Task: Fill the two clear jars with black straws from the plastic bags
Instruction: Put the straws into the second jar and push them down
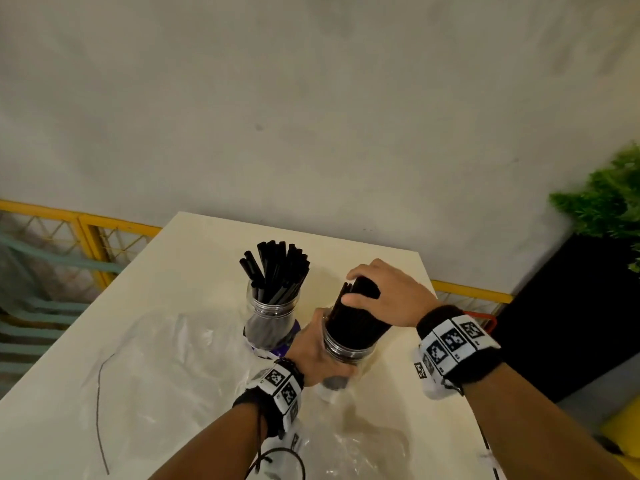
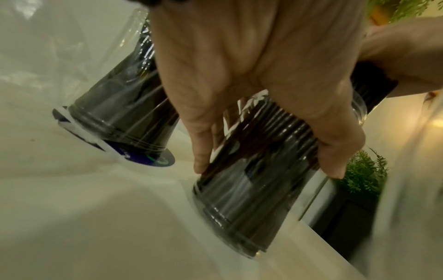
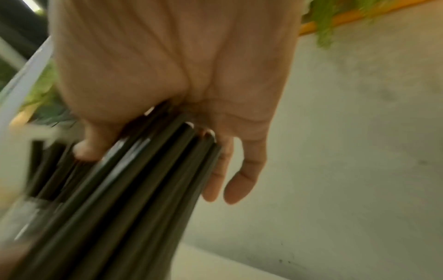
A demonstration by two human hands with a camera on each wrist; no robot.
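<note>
Holding jar [image 1: 348, 344], straws [image 1: 356, 320] inside

The left hand [image 2: 258, 79] wraps a straw-packed clear jar [image 2: 246, 189], fingertips [image 2: 333, 168] on its wall; a second filled jar [image 2: 124, 113] stands beyond the thumb.
</note>
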